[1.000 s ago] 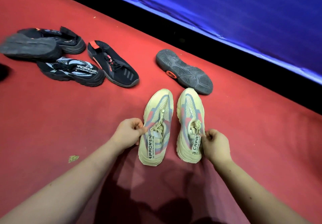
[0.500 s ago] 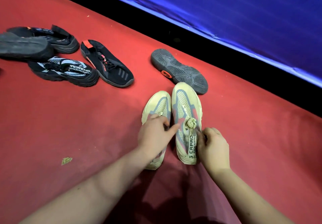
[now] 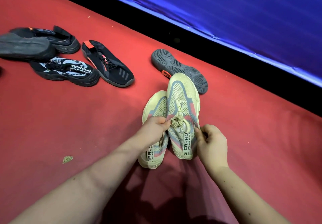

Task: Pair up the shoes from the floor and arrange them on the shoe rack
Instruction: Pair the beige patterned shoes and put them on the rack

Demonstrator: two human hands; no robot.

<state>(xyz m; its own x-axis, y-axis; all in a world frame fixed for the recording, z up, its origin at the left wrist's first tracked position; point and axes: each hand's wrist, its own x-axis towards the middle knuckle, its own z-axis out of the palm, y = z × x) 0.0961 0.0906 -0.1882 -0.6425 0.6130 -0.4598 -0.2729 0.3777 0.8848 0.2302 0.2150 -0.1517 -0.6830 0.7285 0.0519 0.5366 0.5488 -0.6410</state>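
Two cream sneakers with grey and pink stripes lie side by side on the red floor. The right cream sneaker (image 3: pixel 181 101) is lifted and overlaps the left cream sneaker (image 3: pixel 154 105). My left hand (image 3: pixel 154 128) reaches across the left one and pinches the right sneaker at its laces. My right hand (image 3: pixel 211 140) grips the right sneaker's outer side near the collar. No shoe rack is in view.
A grey shoe (image 3: pixel 179 68) lies sole-up just beyond the cream pair. At left lie a black slip-on with an orange tab (image 3: pixel 108 63), a black and white sneaker (image 3: pixel 66 70) and two more dark shoes (image 3: pixel 41 40). A blue wall (image 3: pixel 226 11) runs behind.
The two cream sneakers were apart with one hand on each. My left hand crossed over to the right sneaker, which has risen and slid against and over the left one.
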